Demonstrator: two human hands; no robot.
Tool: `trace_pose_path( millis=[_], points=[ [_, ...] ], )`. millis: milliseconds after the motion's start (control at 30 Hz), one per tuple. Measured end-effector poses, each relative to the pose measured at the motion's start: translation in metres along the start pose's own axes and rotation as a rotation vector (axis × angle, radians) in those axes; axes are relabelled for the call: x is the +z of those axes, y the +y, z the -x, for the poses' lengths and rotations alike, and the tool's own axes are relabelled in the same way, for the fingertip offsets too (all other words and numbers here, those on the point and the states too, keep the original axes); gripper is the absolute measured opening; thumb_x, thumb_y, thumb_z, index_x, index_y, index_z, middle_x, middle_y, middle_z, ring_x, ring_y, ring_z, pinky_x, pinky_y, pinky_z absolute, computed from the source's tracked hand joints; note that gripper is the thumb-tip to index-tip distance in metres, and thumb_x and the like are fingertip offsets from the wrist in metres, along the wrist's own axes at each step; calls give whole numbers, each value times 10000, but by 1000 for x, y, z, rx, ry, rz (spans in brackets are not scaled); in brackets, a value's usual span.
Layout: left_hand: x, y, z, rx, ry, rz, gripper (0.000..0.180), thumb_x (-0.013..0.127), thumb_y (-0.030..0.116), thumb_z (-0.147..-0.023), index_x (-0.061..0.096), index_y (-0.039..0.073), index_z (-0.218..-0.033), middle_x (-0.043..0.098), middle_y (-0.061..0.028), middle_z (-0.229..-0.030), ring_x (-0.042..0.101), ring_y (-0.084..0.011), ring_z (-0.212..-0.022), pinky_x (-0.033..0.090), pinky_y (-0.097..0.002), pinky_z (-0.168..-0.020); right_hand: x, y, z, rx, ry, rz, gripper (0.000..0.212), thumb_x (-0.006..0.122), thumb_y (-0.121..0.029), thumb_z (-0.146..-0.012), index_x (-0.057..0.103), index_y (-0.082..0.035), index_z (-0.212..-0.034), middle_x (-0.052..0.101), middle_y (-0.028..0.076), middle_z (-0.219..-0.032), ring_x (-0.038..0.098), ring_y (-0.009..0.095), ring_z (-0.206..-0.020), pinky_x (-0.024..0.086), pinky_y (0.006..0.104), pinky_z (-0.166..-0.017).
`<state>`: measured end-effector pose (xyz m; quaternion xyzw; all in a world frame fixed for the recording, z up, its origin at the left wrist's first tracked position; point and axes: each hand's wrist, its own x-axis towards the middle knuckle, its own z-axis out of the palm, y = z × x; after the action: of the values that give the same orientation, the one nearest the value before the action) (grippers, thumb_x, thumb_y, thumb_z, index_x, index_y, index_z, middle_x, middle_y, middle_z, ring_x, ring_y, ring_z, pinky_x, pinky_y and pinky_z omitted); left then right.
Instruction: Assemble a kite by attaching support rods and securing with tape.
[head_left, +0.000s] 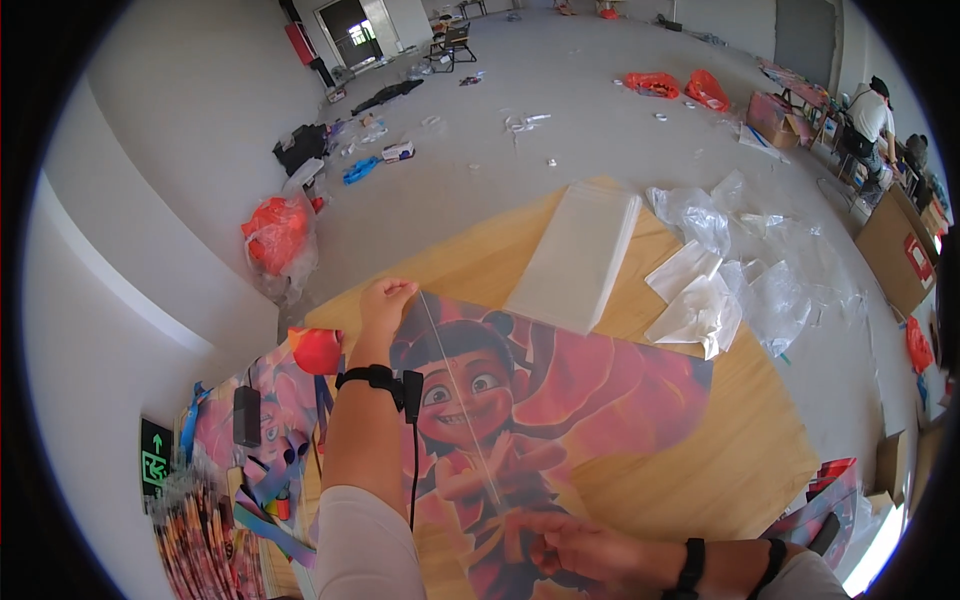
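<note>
A large printed sheet (620,400) with a cartoon child in red lies spread on the wooden table. Along the figure runs a thin pale rod (455,385), slanting from the sheet's far corner toward me. At that far corner my left hand (388,302) pinches the edge of the sheet by the rod's end. My right hand (585,550) is low over the near part of the sheet, fingers curled in at the rod's near end. What lies between those fingers is hidden.
A stack of clear plastic sleeves (575,255) lies on the wooden tabletop (690,500), with crumpled plastic (765,300) to its right. Ribbons (270,480) and packed bundles (205,540) sit at left. A person (870,125) works at far right. Litter dots the floor.
</note>
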<state>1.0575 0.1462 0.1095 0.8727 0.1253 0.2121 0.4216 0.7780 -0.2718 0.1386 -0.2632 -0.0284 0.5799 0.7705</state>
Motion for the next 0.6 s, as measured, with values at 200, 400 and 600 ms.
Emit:
trace_pose_path(
  millis=[200,400,600],
  points=[
    [-6,-13,-20,-102,-70,104,246,828,211,-845,777,1,-960,740,-58,-868,656,-139,-785,510,-307,-742,-30,1,-17,-59,-88,-88,562,476,-211,-1092,299,-108,-1615,526,-15,-1215,502,100,-1089,438,306,-899],
    [0,-21,-22,-193,-137,141,271,818,225,-875,766,1,-1017,724,-22,-942,637,-115,-870,493,-284,-812,-29,1,-20,-37,-218,-144,673,507,-266,-1082,175,-112,-1647,536,4,-1193,503,90,-1105,414,288,-933],
    [3,-15,-27,-230,-132,182,267,836,213,-858,768,4,-1009,725,-26,-914,646,-113,-829,503,-273,-768,-23,1,-23,-71,-224,-78,684,496,-292,-1091,147,-120,-1653,527,19,-1179,485,97,-1085,393,275,-932]
  ],
)
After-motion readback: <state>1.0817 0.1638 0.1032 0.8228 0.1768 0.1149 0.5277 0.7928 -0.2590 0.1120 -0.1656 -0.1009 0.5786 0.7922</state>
